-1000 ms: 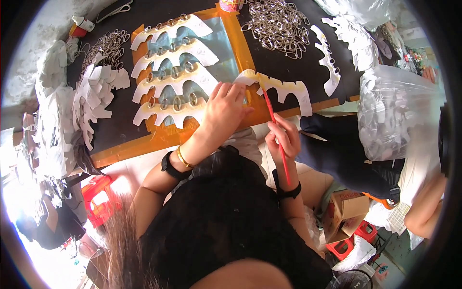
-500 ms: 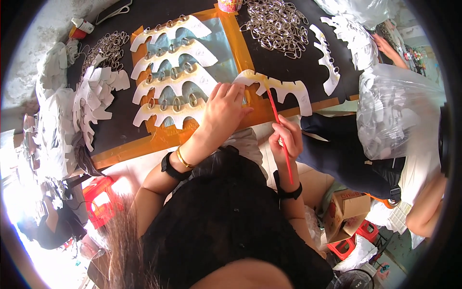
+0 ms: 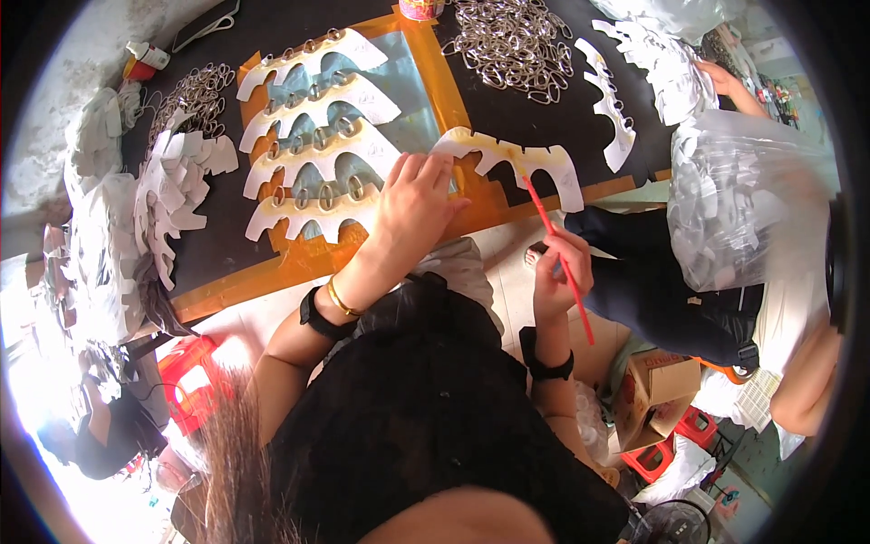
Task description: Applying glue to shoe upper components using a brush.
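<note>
My right hand is closed round a slim red brush, its tip touching a white scalloped cutout piece. A yellowish smear runs along that piece's upper edge. My left hand lies on the left end of the same piece, fingers stretched out flat and the thumb apart; part of the piece is hidden under it. Left of that hand, several similar white pieces are laid in a stack of rows, the nearest being a white piece with metal rings. Oval metal rings stand along their upper edges.
A heap of metal rings lies at the back, near a pink tub. One ringed piece sits at the right. White cutouts and more rings are piled left. A person holding a clear plastic bag stands at right.
The brush and my right hand have moved right along the cutout's edge. My left hand stays on the piece. The view has shifted slightly.
</note>
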The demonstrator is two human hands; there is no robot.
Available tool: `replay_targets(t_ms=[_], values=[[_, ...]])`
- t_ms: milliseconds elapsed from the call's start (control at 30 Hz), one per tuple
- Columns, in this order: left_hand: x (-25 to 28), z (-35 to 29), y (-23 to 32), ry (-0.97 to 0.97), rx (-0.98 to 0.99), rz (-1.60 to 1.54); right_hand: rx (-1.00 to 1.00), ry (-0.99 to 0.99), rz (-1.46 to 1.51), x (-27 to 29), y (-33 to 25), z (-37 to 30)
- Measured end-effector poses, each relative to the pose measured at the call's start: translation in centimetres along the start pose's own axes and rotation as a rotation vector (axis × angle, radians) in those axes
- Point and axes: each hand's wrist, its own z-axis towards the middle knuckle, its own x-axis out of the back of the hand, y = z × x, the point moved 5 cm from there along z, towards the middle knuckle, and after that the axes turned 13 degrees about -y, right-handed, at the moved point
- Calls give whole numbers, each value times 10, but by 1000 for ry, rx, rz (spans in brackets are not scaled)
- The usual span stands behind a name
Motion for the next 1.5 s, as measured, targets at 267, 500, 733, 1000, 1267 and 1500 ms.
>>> replay_targets(t_ms=[267, 500, 733, 1000, 1267, 1500], values=[[6, 2, 12, -69, 57, 39, 62, -71, 11, -6, -7, 8], [-23, 14, 37, -81, -80, -1, 152, -77, -24, -11, -8, 8], [-27, 17, 35, -98, -72, -71, 130, -94, -19, -10, -4, 11], [-28, 22, 40, -129, -58, -11, 48, -73, -17, 8, 5, -2], [-33, 26, 44, -183, -23, 95, 61, -67, -68, 21, 15, -5], [-36, 24, 43, -161, -38, 121, -31, 31, 97, 25, 29, -1]])
